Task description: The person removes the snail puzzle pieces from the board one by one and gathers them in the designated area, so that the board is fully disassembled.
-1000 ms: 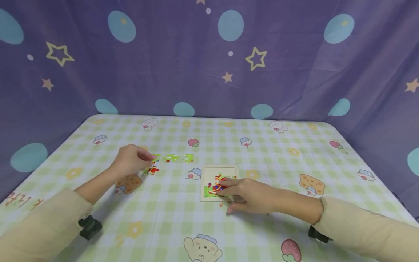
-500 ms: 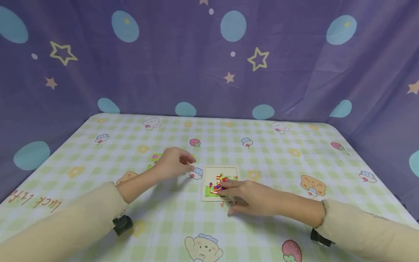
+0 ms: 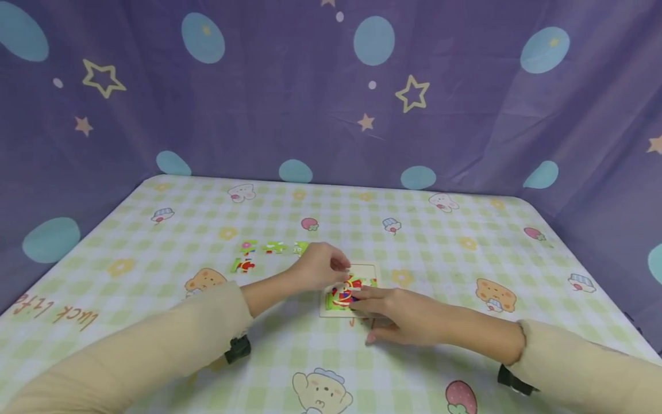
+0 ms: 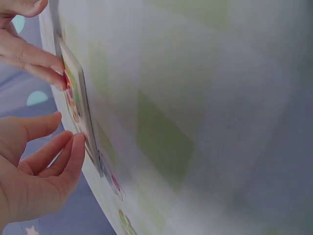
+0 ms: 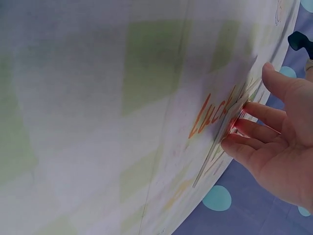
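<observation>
A small wooden jigsaw puzzle board [image 3: 364, 268] lies on the table, with red and green picture pieces [image 3: 337, 301] in its lower part. My left hand [image 3: 319, 267] is over the board's upper left corner. In the left wrist view its thumb stands apart from the bent fingers [image 4: 75, 152], whose tips are at the board's edge; no piece shows between them. With outstretched fingers, my right hand [image 3: 408, 313] rests on the board's lower right part and covers some pieces. In the right wrist view its fingertips [image 5: 230, 143] touch the picture.
Several loose jigsaw pieces [image 3: 274, 247] lie left of the board, one red and green piece [image 3: 244, 265] in front of the others. The left hand partly hides the rightmost piece [image 3: 299, 247]. A checked, printed cloth [image 3: 279, 368] covers the table; a purple curtain [image 3: 289, 103] hangs behind.
My left hand has moved right from the loose pieces to the puzzle board. The right hand has stayed on the board. More of the picture shows at the board's left side.
</observation>
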The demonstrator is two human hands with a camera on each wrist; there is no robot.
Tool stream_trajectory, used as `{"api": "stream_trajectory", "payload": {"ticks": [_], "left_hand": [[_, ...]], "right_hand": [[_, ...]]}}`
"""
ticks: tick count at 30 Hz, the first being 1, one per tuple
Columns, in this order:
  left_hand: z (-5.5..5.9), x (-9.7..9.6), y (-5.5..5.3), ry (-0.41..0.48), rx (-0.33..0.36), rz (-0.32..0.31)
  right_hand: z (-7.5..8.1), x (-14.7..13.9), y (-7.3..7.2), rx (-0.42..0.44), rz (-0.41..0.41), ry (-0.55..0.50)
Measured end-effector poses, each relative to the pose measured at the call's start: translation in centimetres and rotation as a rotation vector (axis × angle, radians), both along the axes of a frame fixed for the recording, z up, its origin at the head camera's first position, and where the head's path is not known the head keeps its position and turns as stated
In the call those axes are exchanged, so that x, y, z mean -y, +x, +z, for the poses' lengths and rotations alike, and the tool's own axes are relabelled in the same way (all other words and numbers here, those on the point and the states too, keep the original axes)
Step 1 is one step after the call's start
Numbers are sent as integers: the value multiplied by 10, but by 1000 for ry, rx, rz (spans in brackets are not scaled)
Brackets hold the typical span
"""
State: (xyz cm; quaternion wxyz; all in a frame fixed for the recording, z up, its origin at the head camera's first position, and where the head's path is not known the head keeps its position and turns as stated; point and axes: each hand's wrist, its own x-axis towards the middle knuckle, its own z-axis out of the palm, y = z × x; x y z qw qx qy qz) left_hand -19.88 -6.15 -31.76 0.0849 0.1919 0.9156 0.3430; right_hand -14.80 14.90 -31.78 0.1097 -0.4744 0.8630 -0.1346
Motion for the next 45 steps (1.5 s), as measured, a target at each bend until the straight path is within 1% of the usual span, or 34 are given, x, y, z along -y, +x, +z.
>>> {"api": "stream_trajectory", "payload": {"ticks": [5,9,11,16,18,21,23,27,31,35,38,42,45], "left_hand": [[-1,-5,2,-3,0,2],[-1,-7,3,-1,29,19],[-1,-7,2,9,61,49],[3,-8,-2,64,167,147],[5,-8,-2,83,199,173],[7,-10,-2,104,224,192],[7,-10,-1,116,234,196],[6,-12,-1,135,249,207],[4,-12,-1,159,255,227],[5,-9,-1,194,236,256],[8,-4,-2,219,223,262],[10,4,-2,277,250,255],[10,13,-3,315,273,263]], "right_hand": [[2,-4,2,41,-30,23],[2,-6,2,86,-46,29],[3,-6,2,103,-48,29],[5,-6,1,139,-61,26],[6,-6,1,135,-53,18],[6,-7,1,121,-39,10],[6,-7,1,113,-29,4],[5,-7,1,123,-34,8],[5,-6,2,116,-31,10],[6,-6,1,111,-32,6],[7,-6,1,109,-31,6],[6,-5,1,116,-43,16],[6,-5,1,125,-56,24]]}}
